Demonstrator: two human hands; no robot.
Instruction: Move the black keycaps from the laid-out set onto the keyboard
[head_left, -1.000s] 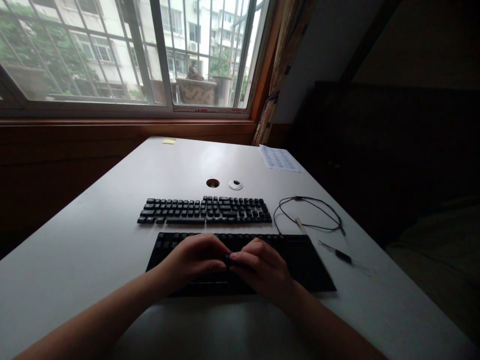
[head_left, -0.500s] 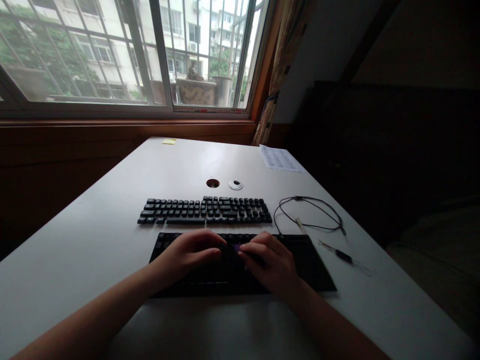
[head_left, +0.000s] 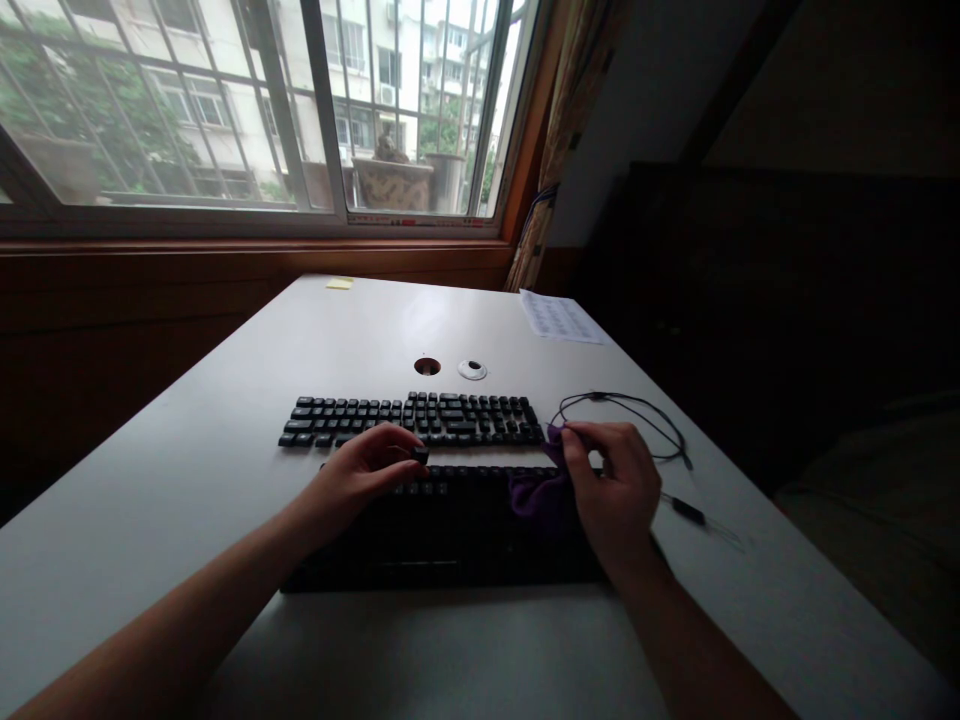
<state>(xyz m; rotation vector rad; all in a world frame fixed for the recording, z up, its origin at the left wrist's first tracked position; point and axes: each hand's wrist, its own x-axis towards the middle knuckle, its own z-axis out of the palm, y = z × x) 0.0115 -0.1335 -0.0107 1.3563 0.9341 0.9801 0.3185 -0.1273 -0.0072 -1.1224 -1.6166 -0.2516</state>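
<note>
Pinched a small, squat, black plastic keycap between the thumb and forefinger of the bare left hand, right at the tips of the fingers. Held it, in the head view, over the narrow pale strip between two wide dark shapes: just short of the loose black plastic keycaps set out in long rows on the smooth white worktop, and just beyond the far edge of the long, flat, black keyboard. Had both long axes running left to right, nearly parallel, with the left hand nearer to the middle of the rows and the right hand out by their right end. Could not tell the height of the pinched piece above the worktop (nor any contact with the nearest row). Gripped the top of a limp, crumpled purple cloth between thumb and forefinger on the right, well apart from the left fingers, with loose folds drooping in front of the keyboard. Had a thin, black, looped cable just beyond the right hand, and a slim wire tool with a black grip just to its right.
</note>
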